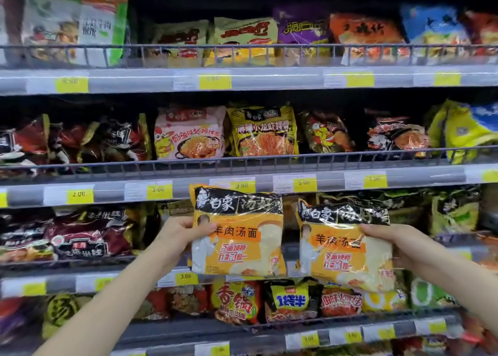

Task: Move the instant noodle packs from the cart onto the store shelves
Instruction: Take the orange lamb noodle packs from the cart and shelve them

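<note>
Stocked store shelves (242, 79) fill our view, wire rails along their front edges and yellow price tags (159, 189) on the strips below. Our left hand (180, 236) grips one orange-and-black noodle pack (242, 237) by its left edge, thumb across the front, holding it upright before the third shelf. Our right hand (398, 245) holds a matching second pack (342, 250) by its right side, slightly tilted. Both packs seem just short of the shelf, though depth is hard to judge.
</note>
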{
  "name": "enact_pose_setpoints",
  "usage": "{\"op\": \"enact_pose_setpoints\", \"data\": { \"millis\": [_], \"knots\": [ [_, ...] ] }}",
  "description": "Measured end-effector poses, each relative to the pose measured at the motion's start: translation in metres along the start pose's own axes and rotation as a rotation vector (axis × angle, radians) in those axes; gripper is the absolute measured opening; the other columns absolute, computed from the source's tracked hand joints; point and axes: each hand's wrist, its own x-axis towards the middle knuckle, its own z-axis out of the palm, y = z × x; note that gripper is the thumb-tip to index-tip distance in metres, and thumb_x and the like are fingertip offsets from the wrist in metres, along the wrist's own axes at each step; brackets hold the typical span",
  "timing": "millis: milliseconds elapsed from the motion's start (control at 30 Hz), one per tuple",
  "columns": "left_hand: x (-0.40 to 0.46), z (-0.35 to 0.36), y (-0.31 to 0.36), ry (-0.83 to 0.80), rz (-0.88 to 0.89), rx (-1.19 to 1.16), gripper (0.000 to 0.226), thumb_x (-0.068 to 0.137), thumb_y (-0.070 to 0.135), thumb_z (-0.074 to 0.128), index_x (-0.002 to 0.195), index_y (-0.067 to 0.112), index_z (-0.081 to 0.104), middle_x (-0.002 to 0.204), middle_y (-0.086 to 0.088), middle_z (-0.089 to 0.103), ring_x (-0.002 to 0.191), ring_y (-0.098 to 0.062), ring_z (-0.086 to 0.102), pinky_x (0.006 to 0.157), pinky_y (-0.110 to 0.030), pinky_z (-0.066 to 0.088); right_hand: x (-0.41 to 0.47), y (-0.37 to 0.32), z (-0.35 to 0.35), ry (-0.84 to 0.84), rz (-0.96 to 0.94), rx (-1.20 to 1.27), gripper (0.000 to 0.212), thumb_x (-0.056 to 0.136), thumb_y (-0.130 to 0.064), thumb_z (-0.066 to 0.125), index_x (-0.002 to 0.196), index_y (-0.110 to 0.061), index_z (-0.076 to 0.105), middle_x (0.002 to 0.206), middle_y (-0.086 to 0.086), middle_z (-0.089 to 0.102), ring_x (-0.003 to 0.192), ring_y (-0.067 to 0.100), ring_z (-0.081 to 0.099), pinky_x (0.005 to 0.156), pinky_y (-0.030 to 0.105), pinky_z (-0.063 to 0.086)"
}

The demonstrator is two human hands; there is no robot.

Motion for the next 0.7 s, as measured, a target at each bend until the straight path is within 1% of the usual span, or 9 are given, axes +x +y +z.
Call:
{"op": "enact_pose_setpoints", "data": {
  "millis": [33,133,233,367,433,500,567,600,700],
  "knots": [
    [0.002,-0.002,-0.002,-0.002,-0.007,0.01,0.047,0.061,0.031,0.079,0.072,-0.011,0.059,0.061,-0.015,0.055,0.048,-0.02,0.049,0.042,-0.021,0.032,0.006,0.0,0.003,-0.014,0.0,0.002,0.03,0.083,-0.026,0.067,0.099,0.0,0.069,0.078,0.011,0.074,0.075,0.027,0.067,0.068,0.035,0.049],
    [0.011,-0.005,-0.008,0.027,-0.026,0.013,0.028,0.072,0.019,0.072,0.059,0.0,0.057,0.047,-0.007,0.054,0.032,-0.013,0.046,0.034,-0.016,0.03,0.022,-0.002,0.012,-0.034,0.009,0.016,0.03,0.084,-0.023,0.067,0.1,0.002,0.069,0.081,0.014,0.074,0.074,0.028,0.067,0.066,0.034,0.05],
    [0.023,-0.007,-0.018,0.005,-0.043,0.049,0.035,0.059,0.029,0.075,0.067,0.0,0.058,0.052,-0.01,0.054,0.037,-0.016,0.047,0.039,-0.02,0.031,0.04,-0.003,0.022,-0.048,0.012,0.017,0.036,0.081,-0.025,0.069,0.103,0.003,0.068,0.086,0.016,0.074,0.069,0.025,0.069,0.062,0.032,0.052],
    [0.037,-0.009,-0.037,-0.033,-0.026,0.042,0.034,0.059,0.028,0.085,0.065,0.002,0.066,0.061,-0.015,0.061,0.051,-0.023,0.055,0.051,-0.027,0.039,0.062,-0.002,0.031,-0.046,-0.039,0.019,0.034,0.081,-0.026,0.069,0.1,0.001,0.068,0.086,0.017,0.074,0.074,0.029,0.068,0.065,0.035,0.052],
    [0.042,-0.008,-0.048,-0.035,0.001,0.03,0.026,0.067,0.022,0.083,0.06,0.004,0.067,0.06,-0.015,0.059,0.05,-0.022,0.054,0.048,-0.024,0.039,0.071,-0.002,0.033,-0.027,-0.056,0.062,0.031,0.08,-0.026,0.07,0.099,-0.001,0.068,0.087,0.016,0.074,0.076,0.03,0.068,0.069,0.037,0.053],
    [0.047,-0.007,-0.058,-0.025,0.031,0.026,0.028,0.07,0.021,0.081,0.057,0.004,0.063,0.055,-0.012,0.052,0.042,-0.017,0.049,0.042,-0.019,0.036,0.079,0.0,0.036,-0.014,-0.08,0.082,0.031,0.08,-0.025,0.069,0.099,-0.001,0.069,0.09,0.016,0.073,0.079,0.029,0.067,0.07,0.036,0.052],
    [0.047,-0.003,-0.066,-0.04,0.06,0.038,0.04,0.06,0.032,0.086,0.066,-0.001,0.064,0.059,-0.012,0.055,0.043,-0.017,0.051,0.041,-0.02,0.038,0.087,0.003,0.039,-0.006,-0.132,0.081,0.026,0.081,-0.023,0.068,0.097,-0.002,0.069,0.084,0.012,0.073,0.076,0.027,0.066,0.068,0.035,0.051],
    [0.047,-0.002,-0.071,-0.047,0.077,0.037,0.043,0.055,0.036,0.088,0.066,0.0,0.066,0.058,-0.011,0.058,0.044,-0.017,0.054,0.042,-0.02,0.04,0.09,0.005,0.042,-0.007,-0.169,0.07,0.023,0.082,-0.023,0.067,0.094,-0.003,0.069,0.079,0.01,0.073,0.073,0.025,0.065,0.068,0.035,0.051],
    [0.055,-0.003,-0.085,-0.051,0.138,0.03,0.038,0.048,0.042,0.089,0.058,0.01,0.07,0.06,-0.008,0.065,0.05,-0.022,0.06,0.056,-0.03,0.043,0.104,0.006,0.049,0.029,-0.316,0.035,0.021,0.081,-0.023,0.07,0.088,-0.003,0.067,0.066,0.005,0.073,0.066,0.022,0.065,0.067,0.034,0.051]
  ]
}}
